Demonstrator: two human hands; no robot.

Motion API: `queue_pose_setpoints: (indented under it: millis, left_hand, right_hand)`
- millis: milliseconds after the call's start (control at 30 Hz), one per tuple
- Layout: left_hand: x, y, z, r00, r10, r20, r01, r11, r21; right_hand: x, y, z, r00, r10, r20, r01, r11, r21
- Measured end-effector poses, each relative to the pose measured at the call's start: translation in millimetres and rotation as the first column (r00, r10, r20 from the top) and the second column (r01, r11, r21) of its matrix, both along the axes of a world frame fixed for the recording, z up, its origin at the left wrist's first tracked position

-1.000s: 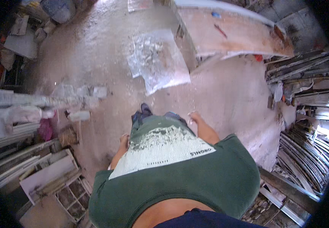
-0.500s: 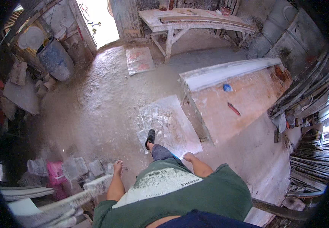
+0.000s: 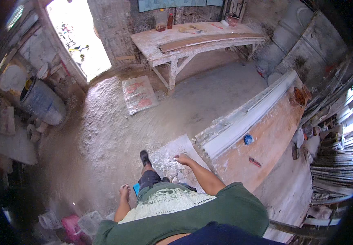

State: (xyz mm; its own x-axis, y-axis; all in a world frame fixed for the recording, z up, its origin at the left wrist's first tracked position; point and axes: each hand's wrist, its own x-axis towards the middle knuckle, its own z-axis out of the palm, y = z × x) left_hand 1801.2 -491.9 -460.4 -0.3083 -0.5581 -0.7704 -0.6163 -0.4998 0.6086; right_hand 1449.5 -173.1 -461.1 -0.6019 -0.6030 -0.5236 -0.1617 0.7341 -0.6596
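Note:
My left hand (image 3: 124, 190) hangs low beside my body, its fingers loosely apart, with nothing visible in it. My right hand (image 3: 181, 159) swings out in front of me above a pale, dirty sheet (image 3: 184, 143) on the floor. Its fingers are half bent and a little apart; I see nothing held in them. Neither hand touches anything. Nearest to my right hand is a low work table (image 3: 262, 157) bearing a long white moulding (image 3: 247, 116), a crumpled blue thing (image 3: 248, 139) and a red-and-dark hand tool (image 3: 254, 162).
Ahead stands a wooden bench (image 3: 152, 45) with a long strip, bottles and small tools. A stained flat sack (image 3: 139, 94) lies on the floor near a bright doorway (image 3: 76, 36). A blue barrel (image 3: 44, 102) stands left; thin rods (image 3: 333, 171) are piled right.
I have stepped forward over the pale sheet, and the view has tilted up toward the bench. My right hand has swung forward and up; my left hand stays low at my side.

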Motion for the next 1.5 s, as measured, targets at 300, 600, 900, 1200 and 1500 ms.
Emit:
queue_pose_setpoints:
  millis: [300,600,900,1200,1500]
  left_hand:
    - [-237,-131,-73,0.898,-0.441,-0.004,0.437,0.889,0.139]
    - [-620,-246,7,0.781,-0.613,-0.122,0.599,0.79,-0.131]
    - [-869,-167,-1,0.72,-0.668,-0.189,0.679,0.734,-0.006]
    - [-1059,-23,48,0.291,-0.94,-0.18,0.9,0.333,-0.283]
    - [-1288,87,129,0.063,-0.912,-0.405,0.743,0.314,-0.592]
  right_hand:
    - [-152,-92,24,0.877,-0.409,0.254,0.434,0.899,-0.052]
    - [-264,-22,-34,0.664,-0.742,-0.09,0.733,0.67,-0.118]
    - [-263,62,-109,0.01,-0.804,0.595,0.858,0.313,0.408]
    - [-458,156,-119,0.718,-0.683,0.135,0.677,0.73,0.093]
    - [-729,263,-113,0.688,-0.683,-0.243,0.715,0.696,0.066]
